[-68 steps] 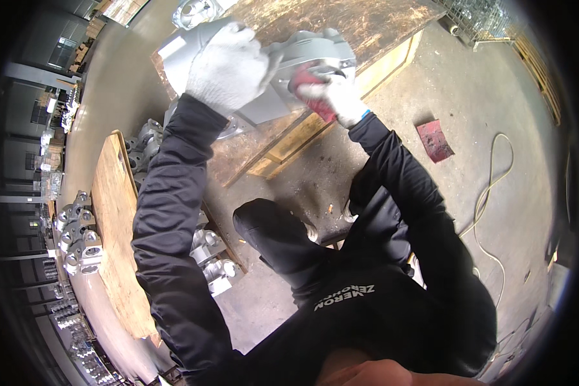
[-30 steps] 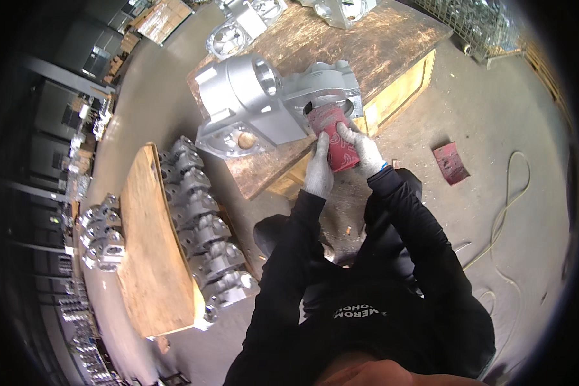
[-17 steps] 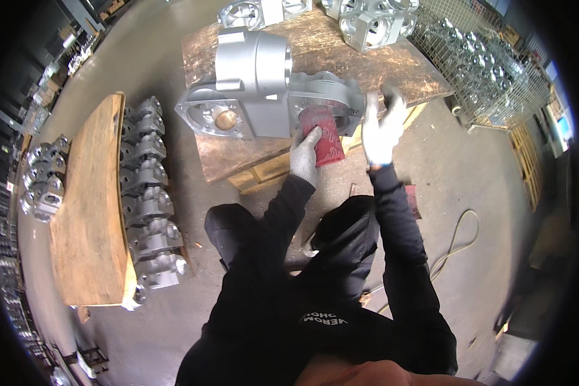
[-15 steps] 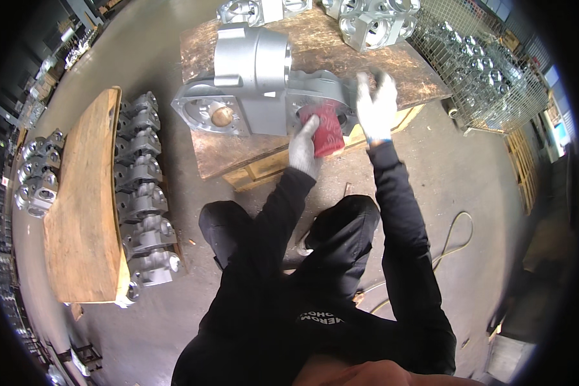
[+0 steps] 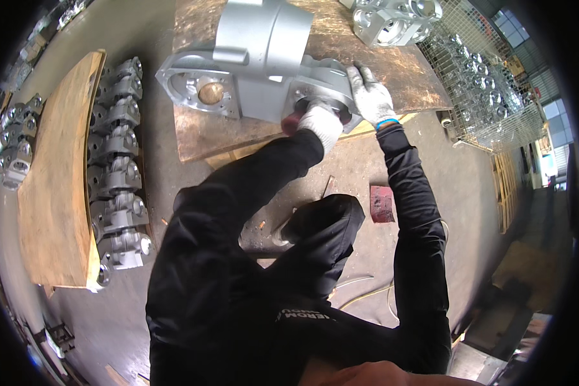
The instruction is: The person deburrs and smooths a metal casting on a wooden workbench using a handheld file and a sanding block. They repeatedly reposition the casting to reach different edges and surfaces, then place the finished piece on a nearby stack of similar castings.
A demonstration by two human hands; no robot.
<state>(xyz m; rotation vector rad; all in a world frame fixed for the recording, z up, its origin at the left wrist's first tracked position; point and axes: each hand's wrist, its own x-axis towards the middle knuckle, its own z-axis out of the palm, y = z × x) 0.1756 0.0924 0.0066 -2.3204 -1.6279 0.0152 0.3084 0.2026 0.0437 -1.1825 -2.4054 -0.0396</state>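
A large silver-grey metal casting (image 5: 264, 96) with a thick cylinder and round bores lies across the wooden table. My left hand (image 5: 323, 121), in a white knitted glove, reaches to the near opening at its right end. A red sheet (image 5: 291, 124), which looks like sandpaper, is gripped there; my hand hides most of it and the fingers. My right hand (image 5: 373, 98), gloved too, rests against the casting's right end. Its fingers are stretched out and it holds nothing.
More castings (image 5: 392, 22) stand on the table's (image 5: 408, 74) far side. A wire cage (image 5: 489, 90) of metal parts is at the right. Left, castings (image 5: 123, 161) line a wooden board (image 5: 58, 180). A dark red block (image 5: 382, 204) and a hose (image 5: 367, 294) lie on the floor.
My left hand has turned inward and pushed the red sheet against the opening, forearm now slanting across. My right hand has settled lower on the casting's end. The view has shifted nearer the casting.
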